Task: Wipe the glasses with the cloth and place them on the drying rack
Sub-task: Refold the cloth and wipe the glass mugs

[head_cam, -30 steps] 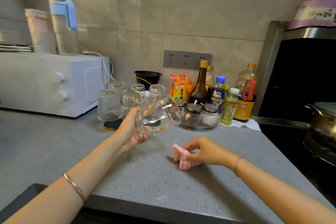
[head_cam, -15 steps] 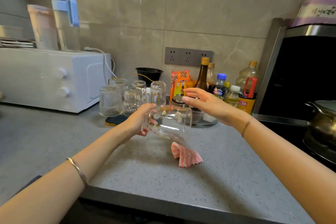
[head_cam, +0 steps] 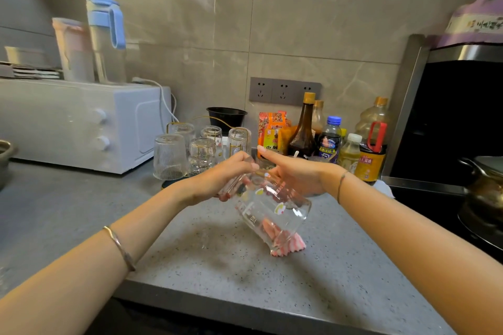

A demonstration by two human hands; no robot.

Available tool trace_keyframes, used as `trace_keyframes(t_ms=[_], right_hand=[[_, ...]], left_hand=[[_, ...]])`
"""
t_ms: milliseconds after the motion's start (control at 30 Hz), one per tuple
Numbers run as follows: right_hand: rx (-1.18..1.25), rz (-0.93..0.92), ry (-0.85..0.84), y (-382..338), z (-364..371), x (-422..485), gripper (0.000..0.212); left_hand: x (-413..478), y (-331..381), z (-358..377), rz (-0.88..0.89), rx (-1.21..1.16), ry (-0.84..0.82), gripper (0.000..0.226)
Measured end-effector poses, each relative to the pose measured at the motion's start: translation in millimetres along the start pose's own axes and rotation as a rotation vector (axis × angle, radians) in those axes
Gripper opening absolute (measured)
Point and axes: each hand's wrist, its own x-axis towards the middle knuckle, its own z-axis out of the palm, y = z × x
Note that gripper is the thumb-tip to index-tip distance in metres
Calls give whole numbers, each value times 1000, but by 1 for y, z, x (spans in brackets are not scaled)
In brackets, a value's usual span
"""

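Above the grey counter (head_cam: 190,266), both hands meet on 1 clear glass (head_cam: 275,215) printed with small coloured motifs. It is tilted: 1 end is up between the hands and the other slants down to the right. The left hand (head_cam: 217,179) is curled around the upper end, its fingertips showing through the wall. The right hand (head_cam: 296,177) lies against the far side of that same end, index finger stretched straight toward the left. Its other fingers are mostly hidden behind the glass, so I cannot tell whether it grips or only touches. The 2 hands are close together, nearly touching.

A pink striped cloth (head_cam: 295,245) lies on the counter under the low end of the glass and is partly seen through it. Whether the glass touches it is unclear.

Behind the hands, 5 ribbed glasses (head_cam: 170,156) stand upside down on the drying rack (head_cam: 171,184), a dark base with thin gold wire. A white oven (head_cam: 81,122) stands to its left with 2 drink bottles (head_cam: 106,35) on top. A black bowl (head_cam: 226,115) sits behind the rack. To the right, sauce bottles (head_cam: 303,130) crowd below a grey socket strip (head_cam: 284,91). A metal pot (head_cam: 487,187) sits at the far right.
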Motion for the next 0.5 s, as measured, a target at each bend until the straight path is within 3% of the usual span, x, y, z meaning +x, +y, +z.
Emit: trace_keyframes(t_ms=[100, 200, 300, 400, 500], right_hand=[[136, -14, 11, -2, 8, 4, 100], [258, -24, 9, -1, 9, 11, 100], [401, -55, 41, -2, 7, 9, 75], [553, -102, 118, -4, 0, 11, 69], [531, -125, 221, -12, 0, 17, 68]], left_hand=[[-2, 7, -3, -9, 45, 26, 76], [-4, 13, -8, 13, 87, 70, 64], [-4, 16, -14, 52, 30, 231, 66], [3, 11, -17, 67, 4, 440, 81], [12, 5, -12, 31, -119, 468, 102]])
